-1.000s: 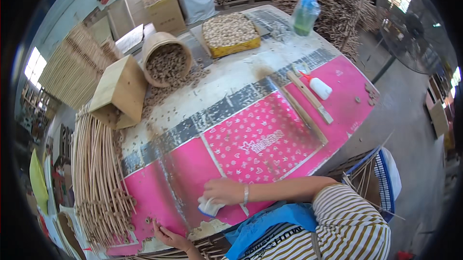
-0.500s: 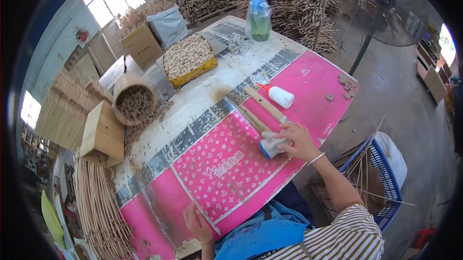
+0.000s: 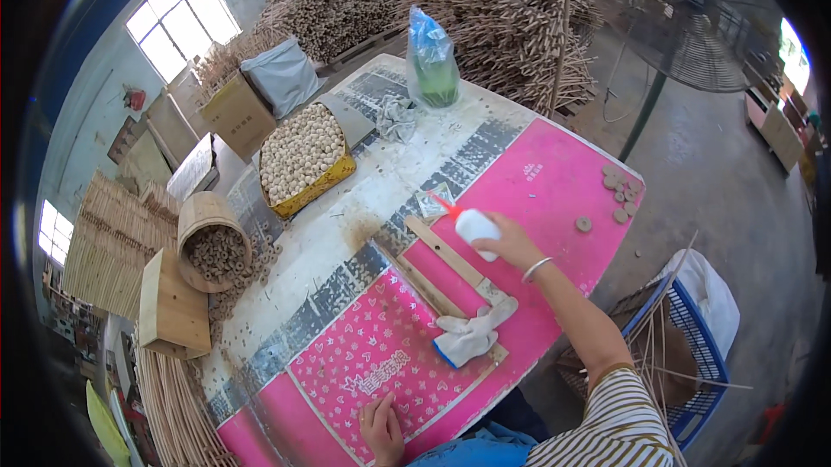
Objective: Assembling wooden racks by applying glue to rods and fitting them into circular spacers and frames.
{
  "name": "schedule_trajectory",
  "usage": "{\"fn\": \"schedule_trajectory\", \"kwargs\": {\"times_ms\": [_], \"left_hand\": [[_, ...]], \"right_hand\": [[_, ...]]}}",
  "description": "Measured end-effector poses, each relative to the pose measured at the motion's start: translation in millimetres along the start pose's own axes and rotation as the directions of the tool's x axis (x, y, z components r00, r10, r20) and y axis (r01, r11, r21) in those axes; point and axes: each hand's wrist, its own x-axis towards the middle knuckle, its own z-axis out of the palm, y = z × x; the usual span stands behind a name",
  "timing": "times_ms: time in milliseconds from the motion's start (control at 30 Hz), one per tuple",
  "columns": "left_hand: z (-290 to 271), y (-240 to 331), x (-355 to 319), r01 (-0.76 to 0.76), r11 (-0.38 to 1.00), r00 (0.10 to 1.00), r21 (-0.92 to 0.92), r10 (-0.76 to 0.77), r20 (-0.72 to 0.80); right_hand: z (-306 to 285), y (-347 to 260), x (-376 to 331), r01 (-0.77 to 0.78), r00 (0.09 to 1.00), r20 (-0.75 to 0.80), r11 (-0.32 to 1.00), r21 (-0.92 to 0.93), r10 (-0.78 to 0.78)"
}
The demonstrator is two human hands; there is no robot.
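Note:
My right hand (image 3: 511,244) grips a white glue bottle (image 3: 475,227) with a red nozzle, held just above the pink table cover (image 3: 554,181). Two long wooden strips (image 3: 441,252) lie diagonally on the cover just left of the bottle. A white and blue work glove (image 3: 470,335) lies crumpled on the strips' near end, nobody touching it. My left hand (image 3: 382,429) rests flat, fingers apart, on the patterned pink sheet (image 3: 372,354) near the table's front edge.
A yellow tray of round wooden beads (image 3: 303,155) and a tipped basket of wooden rings (image 3: 210,242) stand at the far left. A green bag (image 3: 433,60) stands at the back. Small wooden discs (image 3: 616,190) lie at the right corner. A blue crate (image 3: 692,354) stands beside me.
My right hand let go of the glove, left it on the strips, and moved up to grip the glue bottle. My left hand stayed near the front edge.

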Motion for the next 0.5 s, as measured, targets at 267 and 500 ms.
{"fn": "schedule_trajectory", "kwargs": {"times_ms": [267,500], "left_hand": [[3.6,-2.0,5.6,0.033,0.997,0.994,0.064,-0.040,0.099],[0.4,10.3,16.4,0.034,0.999,0.995,0.037,-0.038,0.091]], "right_hand": [[-70.6,7.4,172.9,0.313,0.878,-0.448,0.910,0.274,-0.167],[-71.5,58.3,266.1,0.297,0.839,-0.514,0.941,0.161,-0.177]]}}
